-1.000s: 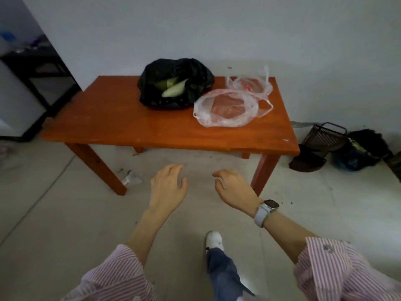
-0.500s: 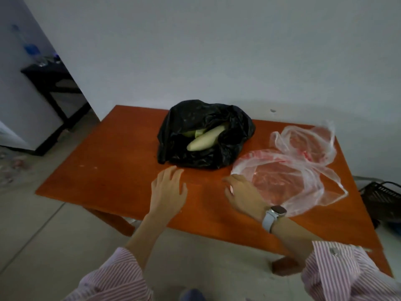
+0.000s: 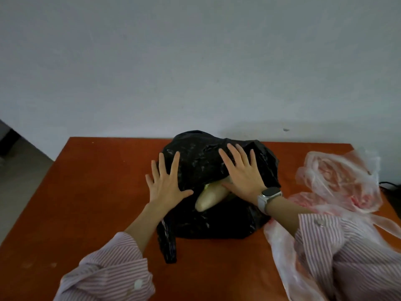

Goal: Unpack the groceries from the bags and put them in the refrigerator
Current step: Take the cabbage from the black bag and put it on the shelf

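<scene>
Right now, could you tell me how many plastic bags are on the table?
2: a black bag in the middle under both hands, and a clear bag at the right edge. Others may lie out of view.

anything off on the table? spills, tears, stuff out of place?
Nothing stands out. The black bag sits on the orange table with a pale vegetable poking from its opening. The left hand and right hand are spread at it. Clear bags lie crumpled beside it. No spill shows.
</scene>
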`<state>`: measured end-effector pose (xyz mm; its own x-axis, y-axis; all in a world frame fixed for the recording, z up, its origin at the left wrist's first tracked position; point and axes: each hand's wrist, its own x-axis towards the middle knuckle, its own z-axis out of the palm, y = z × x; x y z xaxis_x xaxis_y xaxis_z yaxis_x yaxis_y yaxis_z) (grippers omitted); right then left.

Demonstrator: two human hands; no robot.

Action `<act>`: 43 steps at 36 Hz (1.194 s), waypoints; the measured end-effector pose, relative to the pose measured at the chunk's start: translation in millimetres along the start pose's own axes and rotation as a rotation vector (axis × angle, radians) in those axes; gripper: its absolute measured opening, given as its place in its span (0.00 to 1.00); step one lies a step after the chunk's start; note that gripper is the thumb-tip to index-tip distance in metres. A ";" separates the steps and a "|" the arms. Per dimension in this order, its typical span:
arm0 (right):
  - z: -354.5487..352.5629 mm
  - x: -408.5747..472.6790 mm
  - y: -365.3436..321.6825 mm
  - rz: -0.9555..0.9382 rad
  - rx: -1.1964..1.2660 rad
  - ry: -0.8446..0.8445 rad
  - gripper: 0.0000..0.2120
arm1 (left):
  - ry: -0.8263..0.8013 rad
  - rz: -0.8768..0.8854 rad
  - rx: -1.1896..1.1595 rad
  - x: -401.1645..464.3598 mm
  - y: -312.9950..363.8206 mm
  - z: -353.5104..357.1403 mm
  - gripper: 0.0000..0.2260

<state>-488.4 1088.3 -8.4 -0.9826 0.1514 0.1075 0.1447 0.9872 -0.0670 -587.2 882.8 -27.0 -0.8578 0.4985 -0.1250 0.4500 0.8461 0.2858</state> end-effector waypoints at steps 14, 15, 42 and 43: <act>16.1 67.0 32.6 -0.004 0.181 -0.129 0.12 | 0.246 0.236 -0.385 55.6 -49.0 -0.7 0.23; 16.0 70.5 32.5 0.048 0.279 -0.090 0.11 | 0.263 0.254 -0.340 60.2 -50.2 -3.0 0.21; 38.6 159.6 58.7 -0.259 0.332 0.203 0.19 | 0.460 -0.038 -0.645 146.0 -31.7 -12.4 0.05; 39.1 165.5 57.3 -0.226 0.356 0.201 0.19 | 0.452 -0.050 -0.643 150.0 -32.7 -11.9 0.05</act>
<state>-647.2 1168.0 -33.2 -0.9378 -0.0239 0.3463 -0.1538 0.9230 -0.3527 -733.6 927.7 -43.8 -0.9532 0.2203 0.2070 0.2945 0.5218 0.8006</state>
